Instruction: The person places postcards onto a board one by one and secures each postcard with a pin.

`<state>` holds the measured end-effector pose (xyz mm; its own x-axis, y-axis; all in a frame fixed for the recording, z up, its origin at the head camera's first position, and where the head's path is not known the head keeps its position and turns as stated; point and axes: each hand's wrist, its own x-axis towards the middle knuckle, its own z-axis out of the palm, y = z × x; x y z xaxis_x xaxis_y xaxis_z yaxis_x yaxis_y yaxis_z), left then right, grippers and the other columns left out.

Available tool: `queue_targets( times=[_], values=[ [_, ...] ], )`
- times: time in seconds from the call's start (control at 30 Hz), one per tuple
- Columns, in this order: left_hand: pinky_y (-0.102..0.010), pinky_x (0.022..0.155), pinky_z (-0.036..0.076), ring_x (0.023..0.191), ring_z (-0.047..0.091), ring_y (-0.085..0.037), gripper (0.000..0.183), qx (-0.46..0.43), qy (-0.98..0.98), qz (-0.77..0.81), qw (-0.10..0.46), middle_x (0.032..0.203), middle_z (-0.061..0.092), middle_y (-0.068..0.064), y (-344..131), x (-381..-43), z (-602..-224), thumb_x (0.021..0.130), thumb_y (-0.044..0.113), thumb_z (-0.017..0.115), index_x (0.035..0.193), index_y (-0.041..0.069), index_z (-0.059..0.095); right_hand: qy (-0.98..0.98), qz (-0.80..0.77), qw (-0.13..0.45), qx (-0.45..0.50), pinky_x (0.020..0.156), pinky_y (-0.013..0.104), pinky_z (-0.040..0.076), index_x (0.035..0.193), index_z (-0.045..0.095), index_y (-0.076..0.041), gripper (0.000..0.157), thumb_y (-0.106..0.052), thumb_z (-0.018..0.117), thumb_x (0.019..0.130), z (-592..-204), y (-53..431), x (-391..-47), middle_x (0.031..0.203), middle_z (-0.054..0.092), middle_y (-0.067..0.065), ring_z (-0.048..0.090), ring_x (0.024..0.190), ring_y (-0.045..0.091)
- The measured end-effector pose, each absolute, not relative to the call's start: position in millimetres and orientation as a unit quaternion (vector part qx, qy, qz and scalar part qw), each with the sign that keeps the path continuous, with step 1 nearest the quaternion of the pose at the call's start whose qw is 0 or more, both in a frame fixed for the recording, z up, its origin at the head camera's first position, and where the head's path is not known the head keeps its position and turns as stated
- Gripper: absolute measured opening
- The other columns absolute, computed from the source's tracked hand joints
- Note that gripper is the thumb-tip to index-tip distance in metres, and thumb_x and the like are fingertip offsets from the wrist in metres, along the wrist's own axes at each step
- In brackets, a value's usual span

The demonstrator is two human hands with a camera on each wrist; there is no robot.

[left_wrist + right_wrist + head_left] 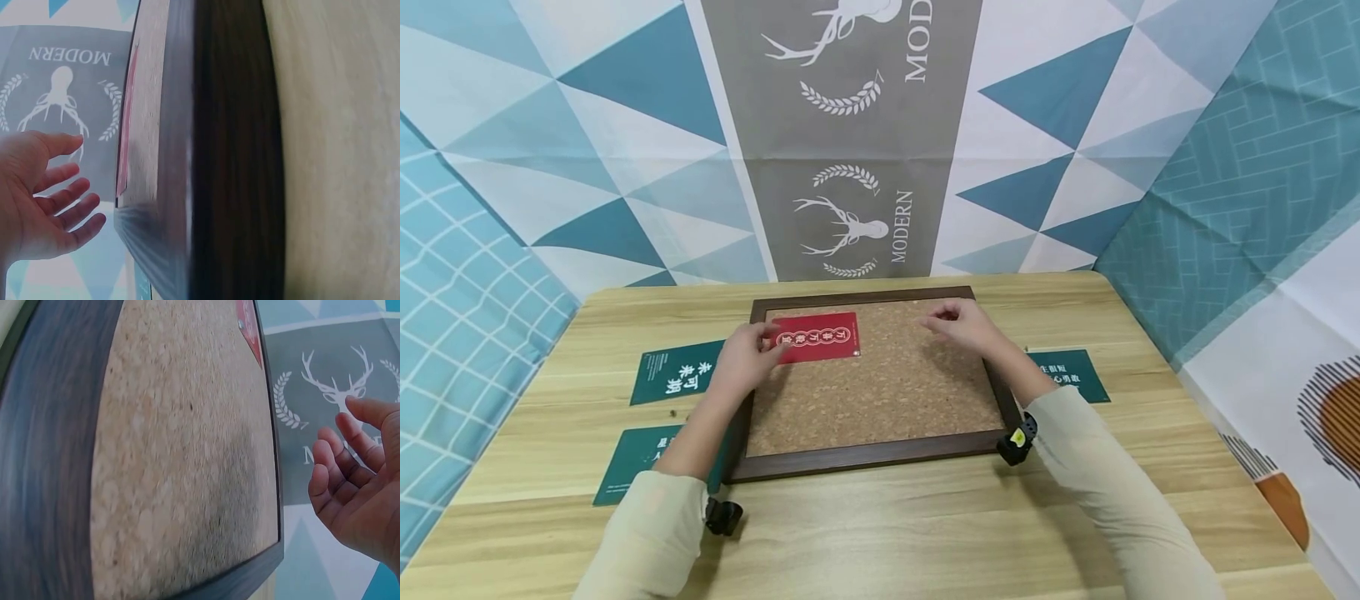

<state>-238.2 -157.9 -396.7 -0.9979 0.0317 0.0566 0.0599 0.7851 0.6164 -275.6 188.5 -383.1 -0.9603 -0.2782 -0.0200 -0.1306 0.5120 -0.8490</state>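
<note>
A cork board (880, 400) in a dark wooden frame (872, 457) lies on the table. On its upper left part is a red card (822, 337) with white lettering, and a small silvery dot shows at one corner. My left hand (743, 360) hovers at the card's left end and overlaps it in the head view; the left wrist view shows its fingers (74, 203) spread and relaxed, holding nothing. Over the board's upper right, my right hand (964, 325) hangs with loosely bent fingers; nothing shows between thumb and fingers in the right wrist view.
Two green cards with white lettering, an upper one (662, 379) and a lower one (628, 458), lie left of the board. Another green card (1078, 367) lies to the right, partly behind my right forearm. Small dark bits (673, 413) sit near the left cards. Patterned cloth (842, 125) hangs behind the table.
</note>
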Motion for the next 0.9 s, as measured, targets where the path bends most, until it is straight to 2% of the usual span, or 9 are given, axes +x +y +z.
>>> queue_targets(
  times=[0.2, 0.4, 0.67, 0.9],
  values=[
    [-0.052, 0.089, 0.048, 0.112, 0.053, -0.039, 0.048, -0.006, -0.939, -0.344, 0.010, 0.127, 0.052, -0.025, -165, -235, -397, 0.092, 0.025, 0.058, 0.130, -0.003, 0.051, 0.875, -0.468, 0.082, -0.094, 0.075, 0.043, 0.052, 0.103, 0.063, -0.006, 0.026, -0.029, 0.059, 0.092, -381, 200, -271, 0.095, 0.059, 0.009, 0.056, 0.090, 0.037],
    [-0.050, 0.088, 0.050, 0.112, 0.052, -0.040, 0.048, 0.031, -0.938, -0.344, 0.008, 0.128, 0.049, -0.025, -173, -230, -399, 0.091, 0.026, 0.059, 0.130, -0.002, 0.050, 0.876, -0.469, 0.078, -0.084, 0.078, 0.048, 0.051, 0.104, 0.061, -0.004, 0.028, -0.030, 0.058, 0.093, -383, 213, -270, 0.093, 0.058, 0.012, 0.056, 0.091, 0.039],
    [-0.051, 0.090, 0.049, 0.111, 0.049, -0.041, 0.053, 0.047, -0.940, -0.337, 0.009, 0.128, 0.047, -0.028, -183, -229, -406, 0.091, 0.028, 0.059, 0.131, -0.004, 0.048, 0.888, -0.450, 0.064, -0.074, 0.072, 0.043, 0.050, 0.107, 0.063, -0.006, 0.033, -0.035, 0.057, 0.092, -385, 229, -268, 0.100, 0.060, 0.023, 0.057, 0.086, 0.039],
    [-0.054, 0.095, 0.044, 0.117, 0.045, -0.043, 0.053, 0.057, -0.940, -0.336, -0.009, 0.131, 0.045, -0.030, -188, -231, -411, 0.091, 0.027, 0.058, 0.132, -0.005, 0.047, 0.890, -0.448, 0.067, -0.049, 0.073, 0.043, 0.050, 0.107, 0.062, -0.006, 0.038, -0.040, 0.057, 0.091, -384, 240, -263, 0.099, 0.057, 0.023, 0.057, 0.085, 0.036]
  ],
)
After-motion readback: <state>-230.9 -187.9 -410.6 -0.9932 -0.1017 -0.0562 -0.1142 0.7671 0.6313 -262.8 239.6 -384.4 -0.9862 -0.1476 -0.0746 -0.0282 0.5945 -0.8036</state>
